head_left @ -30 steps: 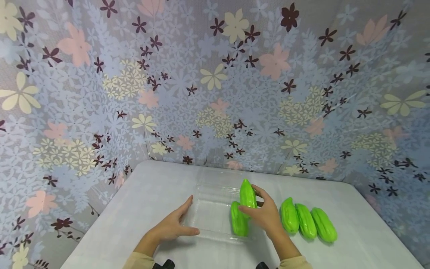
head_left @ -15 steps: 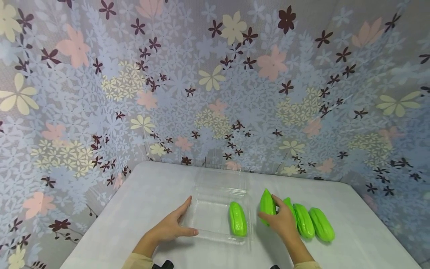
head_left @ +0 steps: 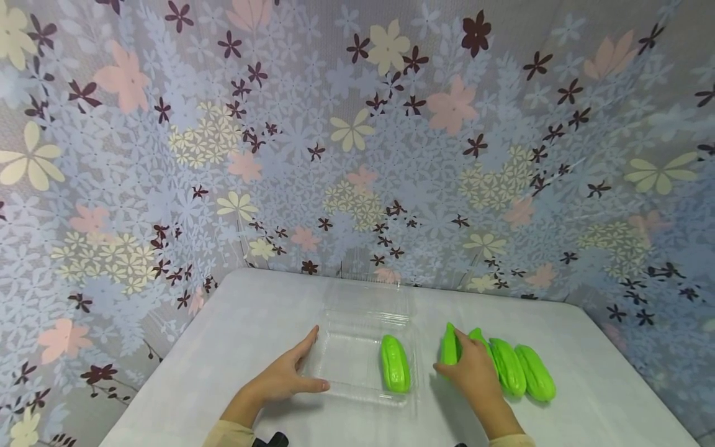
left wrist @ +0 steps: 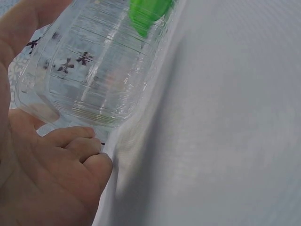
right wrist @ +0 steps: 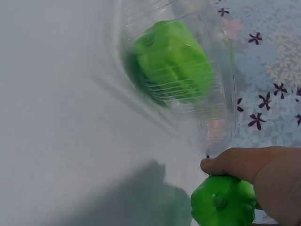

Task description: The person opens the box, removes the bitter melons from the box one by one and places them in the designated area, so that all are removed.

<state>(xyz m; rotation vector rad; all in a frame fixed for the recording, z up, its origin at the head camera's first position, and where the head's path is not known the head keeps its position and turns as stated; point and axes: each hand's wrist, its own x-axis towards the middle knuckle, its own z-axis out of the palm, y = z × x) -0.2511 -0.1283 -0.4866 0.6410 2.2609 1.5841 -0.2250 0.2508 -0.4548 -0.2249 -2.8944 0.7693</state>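
My left hand [head_left: 287, 372] grips the left end of a clear plastic container [head_left: 349, 390], thumb on the near side, fingers at the far side. In the left wrist view, the lower fingers [left wrist: 82, 143] curl beside its wall. A ribbed green vegetable [head_left: 395, 365], perhaps a toy gourd, lies inside at the right end. To the right of the container, my right hand [head_left: 472, 366] holds a second green vegetable [head_left: 449, 344], partly hidden by the hand. The right wrist view shows its lobed end with the thumb [right wrist: 235, 162] over it.
Beside my right hand lie more green vegetables [head_left: 507, 366] in a row, the nearest partly covered by the hand. The container's open lid [head_left: 365, 295] extends toward the back of the white table [head_left: 268, 298]. A flowered curtain or wall covering [head_left: 357, 155] rises behind.
My right hand has carried its green vegetable from above the container rightward and down to beside the row. The left hand keeps its place on the container.
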